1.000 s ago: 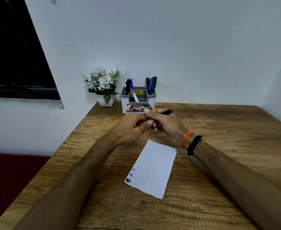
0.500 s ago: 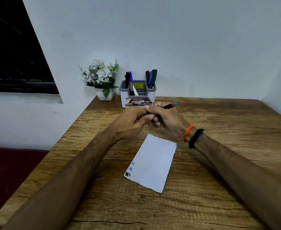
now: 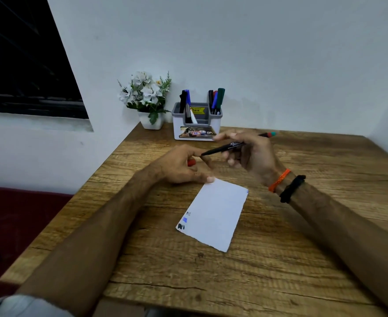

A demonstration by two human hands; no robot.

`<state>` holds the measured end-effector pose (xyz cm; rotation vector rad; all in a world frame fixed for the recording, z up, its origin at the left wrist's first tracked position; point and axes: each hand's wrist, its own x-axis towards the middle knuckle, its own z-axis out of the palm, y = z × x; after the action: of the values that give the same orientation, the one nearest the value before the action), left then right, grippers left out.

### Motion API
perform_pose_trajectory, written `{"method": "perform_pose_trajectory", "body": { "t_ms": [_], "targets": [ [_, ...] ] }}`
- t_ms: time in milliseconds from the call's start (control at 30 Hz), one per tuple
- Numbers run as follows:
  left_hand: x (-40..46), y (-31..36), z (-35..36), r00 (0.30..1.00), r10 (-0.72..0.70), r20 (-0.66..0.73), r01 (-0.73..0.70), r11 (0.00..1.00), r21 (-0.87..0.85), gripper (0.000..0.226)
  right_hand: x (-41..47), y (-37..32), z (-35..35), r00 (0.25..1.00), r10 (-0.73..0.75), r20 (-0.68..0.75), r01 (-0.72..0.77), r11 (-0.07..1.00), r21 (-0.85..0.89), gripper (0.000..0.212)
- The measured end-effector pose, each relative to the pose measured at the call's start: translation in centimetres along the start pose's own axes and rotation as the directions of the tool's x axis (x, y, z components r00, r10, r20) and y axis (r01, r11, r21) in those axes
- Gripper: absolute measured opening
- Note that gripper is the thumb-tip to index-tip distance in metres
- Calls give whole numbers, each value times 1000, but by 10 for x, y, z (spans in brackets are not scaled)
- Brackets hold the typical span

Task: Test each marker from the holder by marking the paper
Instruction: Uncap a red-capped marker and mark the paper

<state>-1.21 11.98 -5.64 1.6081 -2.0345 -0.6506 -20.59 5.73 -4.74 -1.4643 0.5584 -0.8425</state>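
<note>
My right hand [image 3: 252, 154] holds a black marker [image 3: 225, 148] with its tip pointing left, uncapped; its rear end [image 3: 269, 134] shows red and teal. My left hand [image 3: 183, 164] sits just left of the tip, fingers closed on a red cap [image 3: 191, 162]. Below both hands a white sheet of paper [image 3: 218, 213] lies on the wooden table [image 3: 302, 248], with black and blue marks [image 3: 183, 221] near its lower left corner. At the back stands the grey-and-white holder [image 3: 197, 129] with several markers [image 3: 217, 99] upright in it.
A small white pot of white flowers [image 3: 147, 99] stands left of the holder against the wall. A dark window [image 3: 23, 65] is at upper left. The table's left edge drops off to a dark red surface [image 3: 16, 213].
The hands have pulled apart: the cap came off in my left hand and the marker's bare tip now shows in my right. The view also tilted slightly.
</note>
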Motion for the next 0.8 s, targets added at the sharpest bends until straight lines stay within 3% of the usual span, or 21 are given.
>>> {"method": "perform_pose_trajectory", "body": {
  "t_ms": [100, 167, 267, 333, 433, 567, 700, 800],
  "targets": [
    [-2, 7, 1, 999, 24, 49, -24, 1000, -3, 16, -17, 4, 7, 990, 82, 115, -86, 996, 35, 38],
    [-1, 5, 1, 998, 41, 48, -42, 999, 16, 25, -27, 8, 12, 987, 93, 130, -96, 995, 19, 30],
    [0, 0, 1, 996, 60, 67, -62, 998, 25, 39, -37, 13, 18, 994, 40, 99, -26, 989, -144, 14],
    [1, 1, 1, 996, 55, 77, -57, 998, 23, 34, -42, 15, 22, 995, 34, 98, -13, 977, -214, 4],
    [3, -1, 3, 995, 38, 92, -43, 998, 53, 21, -44, 15, 28, 990, 62, 123, -34, 975, -218, 13],
    [5, -1, 3, 995, 25, 100, -34, 995, 94, 33, -46, 16, 34, 984, 65, 166, -30, 978, -204, 13],
    [7, -3, 3, 991, 48, 125, -59, 994, 87, 24, -49, 22, 39, 979, 59, 196, -7, 966, -257, 10],
    [9, -6, 3, 989, 58, 138, -68, 995, 71, 39, -51, 23, 40, 979, 59, 194, 0, 957, -291, 10]
  ]
}}
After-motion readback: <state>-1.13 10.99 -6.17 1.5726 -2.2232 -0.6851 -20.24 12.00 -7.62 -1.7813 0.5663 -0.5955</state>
